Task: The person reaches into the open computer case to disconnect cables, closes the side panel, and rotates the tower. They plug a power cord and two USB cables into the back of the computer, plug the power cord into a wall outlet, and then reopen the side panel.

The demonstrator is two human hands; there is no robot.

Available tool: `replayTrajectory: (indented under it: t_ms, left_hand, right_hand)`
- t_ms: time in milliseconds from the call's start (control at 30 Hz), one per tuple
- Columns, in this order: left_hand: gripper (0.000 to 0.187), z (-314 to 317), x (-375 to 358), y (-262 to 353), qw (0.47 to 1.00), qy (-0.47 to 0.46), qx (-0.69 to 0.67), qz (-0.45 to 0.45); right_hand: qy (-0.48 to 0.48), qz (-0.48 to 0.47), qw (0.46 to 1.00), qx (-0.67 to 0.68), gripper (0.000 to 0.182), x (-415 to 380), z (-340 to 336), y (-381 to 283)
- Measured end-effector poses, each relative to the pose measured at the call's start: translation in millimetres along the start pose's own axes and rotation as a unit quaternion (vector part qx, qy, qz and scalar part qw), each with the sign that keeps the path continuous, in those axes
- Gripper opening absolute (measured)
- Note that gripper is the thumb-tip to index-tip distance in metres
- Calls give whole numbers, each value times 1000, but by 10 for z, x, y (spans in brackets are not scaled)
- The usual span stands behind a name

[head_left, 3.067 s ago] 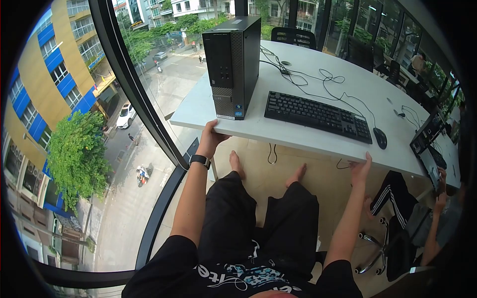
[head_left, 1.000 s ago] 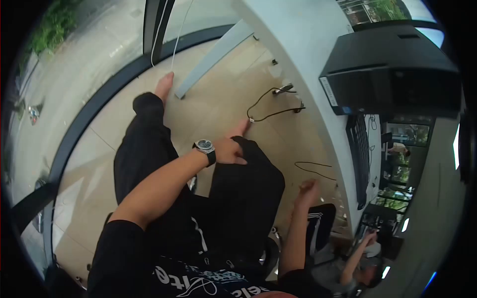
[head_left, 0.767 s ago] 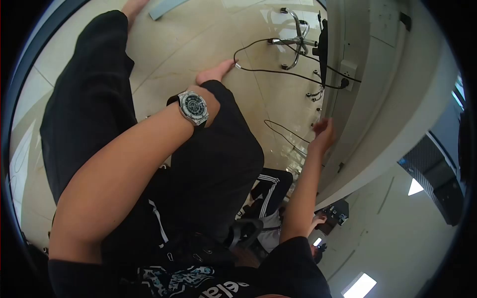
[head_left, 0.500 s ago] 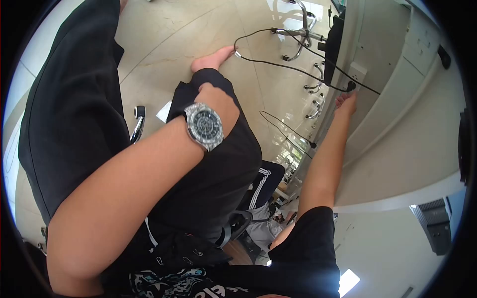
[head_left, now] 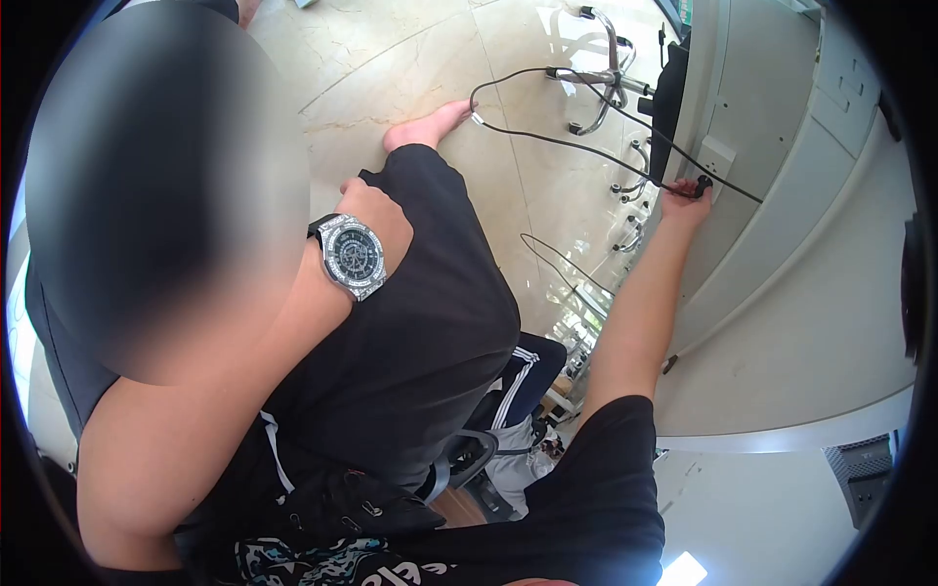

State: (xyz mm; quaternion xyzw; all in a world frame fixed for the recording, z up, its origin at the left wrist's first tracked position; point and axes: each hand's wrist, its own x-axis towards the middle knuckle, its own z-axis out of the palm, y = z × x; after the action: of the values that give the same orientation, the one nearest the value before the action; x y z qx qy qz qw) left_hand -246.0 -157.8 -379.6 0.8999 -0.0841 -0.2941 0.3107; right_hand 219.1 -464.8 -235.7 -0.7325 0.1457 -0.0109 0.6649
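Observation:
My right hand (head_left: 688, 202) is closed on a black plug (head_left: 703, 186) just below a white power socket (head_left: 716, 156). A black cable (head_left: 576, 145) runs from the plug in a wide loop over the floor, with a small white tag on it. Whether the plug's pins touch the socket cannot be made out. My left hand (head_left: 376, 217), with a silver watch (head_left: 354, 256) on its wrist, lies against my black trouser leg (head_left: 430, 293). Most of its fingers are hidden from view.
A pale desk panel (head_left: 762, 107) stands along the right. Chrome chair legs (head_left: 611, 73) with castors are on the tiled floor (head_left: 391, 68). A bare foot (head_left: 430, 127) rests near the cable loop. A blurred patch covers the upper left.
My left hand has shifted left along the leg. The plug in my right hand now sits slightly lower, a little further from the middle of the socket. The view has shifted slightly.

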Motion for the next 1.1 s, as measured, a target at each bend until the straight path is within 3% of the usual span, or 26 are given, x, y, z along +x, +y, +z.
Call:
replayTrajectory:
  t_ms: [133,200,267,333,400,433,467,533,633,733,800,967,1033,1100]
  left_hand:
    - [12,22,20,46,1000,-2,4,5]
    - [12,7,28,44,1000,-7,4,8]
    - [11,-9,28,73,1000,-13,13,15]
    - [12,74,26,65,999,40,13,-1]
    - [12,12,15,32,1000,-10,19,6]
    - [13,43,5,37,1000,-4,16,10]
    - [13,69,-4,47,1000,4,13,15]
    - [12,106,-19,46,1000,11,15,20]
    - [13,127,3,49,1000,4,25,-6]
    - [14,47,12,42,999,-22,34,-2]
    - [15,50,-3,69,999,-2,33,-5]
    - [16,-38,-38,59,999,-1,21,24]
    - [20,-17,-39,7,999,17,10,33]
    - [21,-66,-139,-69,997,65,28,25]
  right_hand:
    - [5,-25,999,25,42,-36,49,97]
    - [133,-35,985,104,39,-384,135,191]
    - [114,-10,991,67,38,-834,175,502]
    - [82,-22,994,65,40,-902,137,679]
    - [146,-163,956,-195,43,-847,99,646]
    - [119,-265,915,-281,50,-767,53,596]
    - [119,-263,915,-282,50,-706,47,503]
    - [138,-331,740,-569,52,-645,126,277]
    - [167,-281,711,-623,49,-543,365,116]
    - [168,-235,753,-591,47,-163,386,101]
    - [178,-215,747,-604,51,-186,391,110]
    - [193,-293,755,-555,62,-646,276,235]
    - [142,-374,772,-494,50,-1169,185,372]
    - [0,-326,848,-418,35,-1770,12,615]
